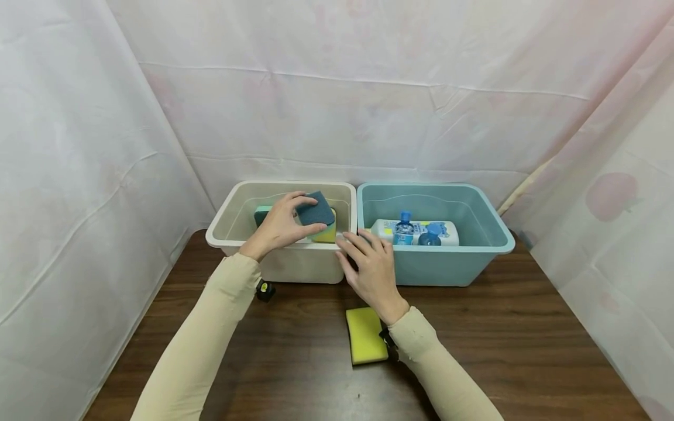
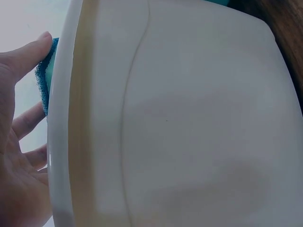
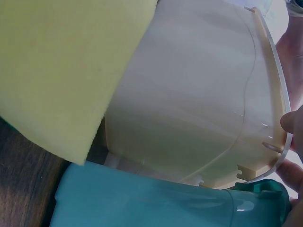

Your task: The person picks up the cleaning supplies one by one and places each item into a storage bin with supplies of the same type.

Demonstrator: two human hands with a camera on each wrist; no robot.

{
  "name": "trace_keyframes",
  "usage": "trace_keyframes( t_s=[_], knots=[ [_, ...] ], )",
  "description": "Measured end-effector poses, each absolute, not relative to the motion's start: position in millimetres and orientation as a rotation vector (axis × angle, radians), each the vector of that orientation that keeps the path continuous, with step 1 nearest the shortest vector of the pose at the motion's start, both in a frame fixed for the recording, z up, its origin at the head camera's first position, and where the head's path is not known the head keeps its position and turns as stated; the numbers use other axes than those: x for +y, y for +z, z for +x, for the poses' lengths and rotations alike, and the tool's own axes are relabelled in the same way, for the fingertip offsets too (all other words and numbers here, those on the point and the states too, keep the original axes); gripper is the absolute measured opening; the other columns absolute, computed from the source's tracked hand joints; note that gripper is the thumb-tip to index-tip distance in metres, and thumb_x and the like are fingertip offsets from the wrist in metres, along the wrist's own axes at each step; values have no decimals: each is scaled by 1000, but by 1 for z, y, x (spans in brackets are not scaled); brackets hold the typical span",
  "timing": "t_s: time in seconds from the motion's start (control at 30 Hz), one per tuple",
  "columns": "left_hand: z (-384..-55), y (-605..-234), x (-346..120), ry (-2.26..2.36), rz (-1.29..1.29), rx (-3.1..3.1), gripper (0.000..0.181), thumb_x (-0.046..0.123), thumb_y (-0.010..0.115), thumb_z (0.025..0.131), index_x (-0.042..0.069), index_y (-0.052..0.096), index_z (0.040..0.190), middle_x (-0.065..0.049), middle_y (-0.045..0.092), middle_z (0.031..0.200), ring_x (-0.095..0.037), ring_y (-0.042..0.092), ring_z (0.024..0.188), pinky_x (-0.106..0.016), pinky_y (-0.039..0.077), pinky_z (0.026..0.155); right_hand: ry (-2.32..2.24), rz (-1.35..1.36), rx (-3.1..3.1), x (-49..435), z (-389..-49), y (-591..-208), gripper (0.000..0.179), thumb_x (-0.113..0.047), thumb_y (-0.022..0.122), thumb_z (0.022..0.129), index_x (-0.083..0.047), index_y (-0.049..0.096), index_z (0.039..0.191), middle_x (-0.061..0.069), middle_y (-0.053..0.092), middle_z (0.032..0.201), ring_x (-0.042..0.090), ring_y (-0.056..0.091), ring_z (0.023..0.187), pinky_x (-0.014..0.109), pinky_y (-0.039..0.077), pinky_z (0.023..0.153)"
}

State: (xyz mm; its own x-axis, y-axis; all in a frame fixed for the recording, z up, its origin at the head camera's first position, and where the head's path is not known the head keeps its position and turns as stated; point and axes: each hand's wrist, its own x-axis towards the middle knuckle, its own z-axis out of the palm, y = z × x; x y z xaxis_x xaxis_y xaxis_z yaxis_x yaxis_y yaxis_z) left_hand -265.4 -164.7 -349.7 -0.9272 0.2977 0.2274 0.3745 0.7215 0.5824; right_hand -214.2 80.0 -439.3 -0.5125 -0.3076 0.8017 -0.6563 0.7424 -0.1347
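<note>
My left hand (image 1: 283,225) pinches a dark blue scouring sponge (image 1: 316,209) between thumb and fingers, above the beige bin (image 1: 295,266). In the left wrist view the sponge (image 2: 43,78) shows a rough blue face and a teal foam side, partly hidden by the bin's rim. A green sponge (image 1: 261,214) and a yellow sponge (image 1: 326,234) are inside this bin. At the front corner where the two bins meet, my right hand (image 1: 371,272) touches the rim with loosely extended fingers. Another yellow sponge (image 1: 365,336) lies on the table beside my right wrist.
A blue bin (image 1: 432,272) stands against the beige one on the right. It holds a white bottle (image 1: 447,233) lying down and two blue-capped bottles, one (image 1: 404,225) beside the other (image 1: 430,234). A pale curtain (image 1: 337,128) hangs behind the wooden table (image 1: 295,362).
</note>
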Motion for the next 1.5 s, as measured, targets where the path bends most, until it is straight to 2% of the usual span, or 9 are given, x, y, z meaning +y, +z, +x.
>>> trace_keyframes(
  t_s=[0.07, 0.23, 0.43, 0.63, 0.83, 1.07, 1.5],
  knots=[
    [-267, -349, -164, -976, -546, -2811, 74, 54, 79, 91, 16, 60, 151, -17, 38, 169, -39, 60, 126, -57, 52, 105, 551, 723, -2131, 80, -214, -439, 28, -31, 75, 101, -20, 80, 126, 2, 76, 133, 32, 62, 134, 51, 45, 103],
    [-270, -346, -161, -971, -542, -2825, 74, 54, 79, 91, 15, 60, 151, -17, 39, 168, -39, 54, 137, -59, 48, 113, 551, 721, -2134, 80, -213, -438, 27, -31, 75, 101, -21, 80, 126, 2, 76, 133, 32, 62, 134, 51, 45, 103],
    [-274, -342, -158, -969, -539, -2839, 75, 55, 80, 91, 14, 60, 151, -16, 40, 168, -39, 53, 141, -59, 46, 115, 550, 728, -2123, 81, -214, -438, 27, -30, 75, 101, -20, 79, 126, 3, 76, 132, 34, 63, 133, 51, 45, 103],
    [-278, -341, -158, -942, -546, -2848, 75, 54, 79, 92, 13, 60, 151, -18, 39, 168, -39, 41, 154, -61, 39, 123, 556, 728, -2137, 81, -212, -435, 28, -31, 74, 102, -21, 79, 127, 3, 75, 133, 34, 62, 134, 51, 44, 104],
    [-277, -341, -156, -942, -549, -2852, 75, 55, 80, 91, 13, 61, 150, -17, 41, 167, -39, 41, 154, -61, 39, 123, 558, 732, -2135, 81, -211, -435, 28, -31, 74, 102, -20, 79, 127, 3, 76, 133, 34, 63, 133, 52, 44, 104],
    [-278, -347, -158, -900, -536, -2883, 76, 59, 78, 91, 15, 60, 151, -19, 38, 169, -42, 35, 157, -66, 34, 124, 550, 727, -2139, 81, -213, -437, 28, -31, 75, 101, -19, 80, 126, 3, 76, 133, 34, 62, 134, 52, 45, 103],
    [-272, -347, -163, -941, -554, -2826, 71, 55, 79, 92, 15, 63, 148, -14, 46, 164, -38, 41, 154, -63, 37, 123, 551, 730, -2136, 81, -213, -437, 28, -31, 75, 101, -20, 80, 126, 3, 76, 134, 34, 62, 134, 52, 45, 103]
  ],
)
